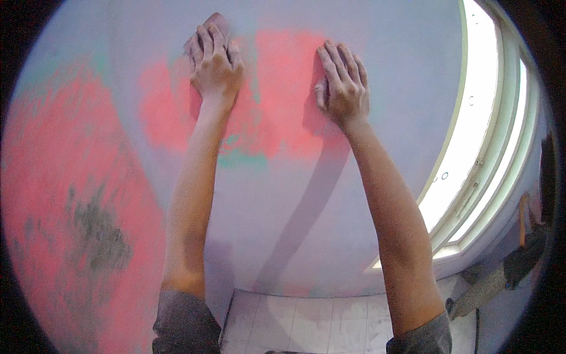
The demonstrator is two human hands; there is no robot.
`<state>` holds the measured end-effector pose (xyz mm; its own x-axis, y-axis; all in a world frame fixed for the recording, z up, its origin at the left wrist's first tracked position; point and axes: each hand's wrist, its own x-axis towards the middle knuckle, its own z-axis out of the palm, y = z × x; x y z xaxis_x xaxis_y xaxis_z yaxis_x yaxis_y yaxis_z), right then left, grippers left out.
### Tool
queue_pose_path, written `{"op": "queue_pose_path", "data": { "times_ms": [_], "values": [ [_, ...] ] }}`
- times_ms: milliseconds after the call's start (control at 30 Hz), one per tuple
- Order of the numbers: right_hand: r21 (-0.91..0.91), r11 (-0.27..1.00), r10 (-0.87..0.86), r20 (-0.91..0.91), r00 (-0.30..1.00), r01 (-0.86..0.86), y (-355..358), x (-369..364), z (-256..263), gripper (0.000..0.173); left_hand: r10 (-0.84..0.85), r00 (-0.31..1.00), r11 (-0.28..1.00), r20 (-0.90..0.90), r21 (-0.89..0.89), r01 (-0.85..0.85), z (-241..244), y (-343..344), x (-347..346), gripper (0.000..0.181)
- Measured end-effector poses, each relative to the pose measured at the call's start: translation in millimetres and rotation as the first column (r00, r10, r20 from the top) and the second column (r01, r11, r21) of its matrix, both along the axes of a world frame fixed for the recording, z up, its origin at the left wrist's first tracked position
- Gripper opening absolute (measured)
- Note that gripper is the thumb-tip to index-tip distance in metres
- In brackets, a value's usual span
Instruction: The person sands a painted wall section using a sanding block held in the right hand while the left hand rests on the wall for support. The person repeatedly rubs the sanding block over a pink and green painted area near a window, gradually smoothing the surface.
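Note:
My left hand [216, 73] presses a sheet of what looks like sandpaper [216, 18] against a painted wall [292, 194]. The sheet pokes out past the fingertips, and the palm hides the rest of it. To the right, my right hand [344, 84] rests flat on the same wall with its fingers stretched upward and nothing visible in it. Between the hands lies a bright pink patch [287, 79] with green streaks. Pale lilac surface surrounds this patch. Both hands look dusty.
A bright window [460, 132] with a pale frame curves along the right side. Pink wall with a dark grey blotch [99, 234] fills the left. Pale floor tiles [309, 323] show below. What seems to be another person's leg [482, 292] appears at lower right, blurred.

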<state>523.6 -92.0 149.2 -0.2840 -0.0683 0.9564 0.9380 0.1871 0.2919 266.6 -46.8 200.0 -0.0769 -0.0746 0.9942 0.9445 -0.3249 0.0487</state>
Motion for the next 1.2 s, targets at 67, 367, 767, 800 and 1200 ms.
{"op": "queue_pose_path", "data": {
  "times_ms": [67, 367, 767, 800, 1200],
  "values": [
    [0.017, 0.999, 0.032, -0.005, 0.999, -0.032, 3.1, -2.9, 2.1, 0.07, 0.031, 0.999, 0.997, -0.045, 0.072, -0.028, 1.9, 12.1, -11.4, 0.061],
    [-0.008, 1.0, 0.018, 0.007, 1.0, -0.018, 4.1, -0.3, 0.0, 0.07, -0.058, 0.958, 0.997, -0.28, 0.027, 0.069, -3.9, 11.7, 26.0, 0.06],
    [0.017, 0.999, 0.043, 0.003, 0.999, -0.043, 5.3, -0.8, -2.5, 0.068, -0.149, 0.959, 0.989, -0.239, -0.031, 0.145, -29.2, 8.1, -14.0, 0.056],
    [0.008, 0.999, 0.048, 0.002, 0.999, -0.048, 4.5, -0.9, -2.6, 0.068, -0.135, 0.974, 0.991, -0.181, -0.013, 0.135, -28.3, 6.5, -17.4, 0.056],
    [-0.072, 0.997, -0.01, -0.003, 1.0, 0.01, 9.7, -3.9, -4.3, 0.071, -0.222, 0.941, 0.974, -0.256, -0.105, 0.202, -55.1, 10.7, -19.7, 0.059]
  ]
}}
